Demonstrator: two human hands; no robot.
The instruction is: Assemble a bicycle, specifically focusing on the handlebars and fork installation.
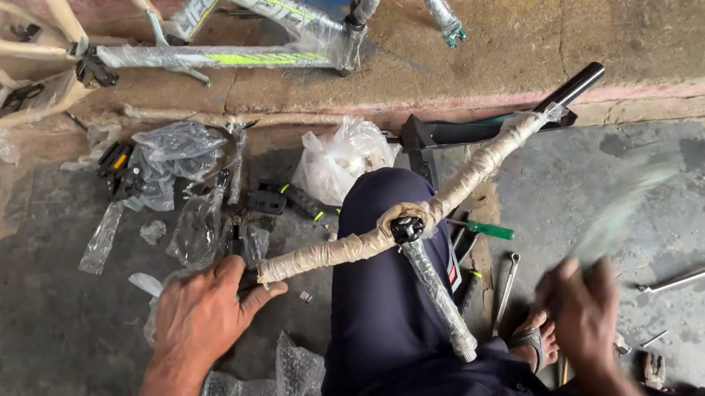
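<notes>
A bicycle handlebar (460,184) wrapped in brown paper tape lies across my knee in dark trousers (386,312), with its plastic-wrapped stem (436,298) pointing down toward me. My left hand (202,310) grips the handlebar's left end. My right hand (580,309) is blurred low on the right, holding a blurred strip of clear wrapping (622,208) that streaks up and right, apart from the bar. The bar's bare black right end (574,87) sticks out near the wall step.
A wrapped bicycle frame (258,29) leans against the wall at the top. Clear plastic wrappings (175,158), a white bag (338,159) and black pedals (280,200) litter the stone floor. A green-handled screwdriver (484,229) and spanners (685,278) lie at right.
</notes>
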